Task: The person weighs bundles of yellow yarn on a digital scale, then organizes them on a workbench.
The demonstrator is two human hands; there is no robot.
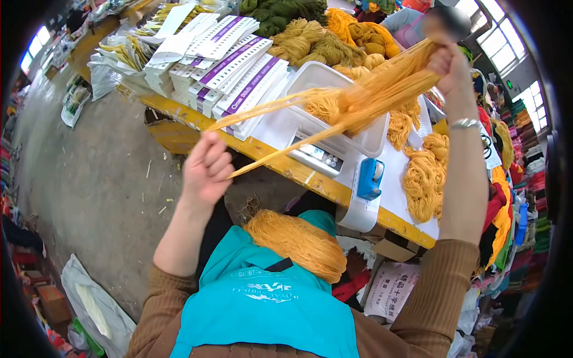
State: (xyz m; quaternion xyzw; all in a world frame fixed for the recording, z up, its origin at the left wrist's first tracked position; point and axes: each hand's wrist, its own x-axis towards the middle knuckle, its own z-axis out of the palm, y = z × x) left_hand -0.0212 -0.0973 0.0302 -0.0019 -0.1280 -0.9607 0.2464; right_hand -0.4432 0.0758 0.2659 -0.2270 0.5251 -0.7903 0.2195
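Note:
A long loop of orange-yellow thread, a skein (388,89), is stretched in the air between my two hands. My right hand (450,68) is raised at the upper right, its fingers wrapped round the thick end. At the left my left hand (209,164) is closed in the narrow end of the loop, from which two strands run apart. Below the skein stands a white plastic tub (310,74) with more orange thread in it, on a digital scale (319,156). Another thick orange hank (298,244) lies across my lap on the turquoise apron (262,304).
Stacks of white and purple cross-stitch cards (239,77) stand left on the yellow-edged table (286,164). A blue tape dispenser (370,179) sits near the front edge. Orange hanks (425,179) lie at right, olive hanks (310,42) behind. Another person (406,27) is across the table.

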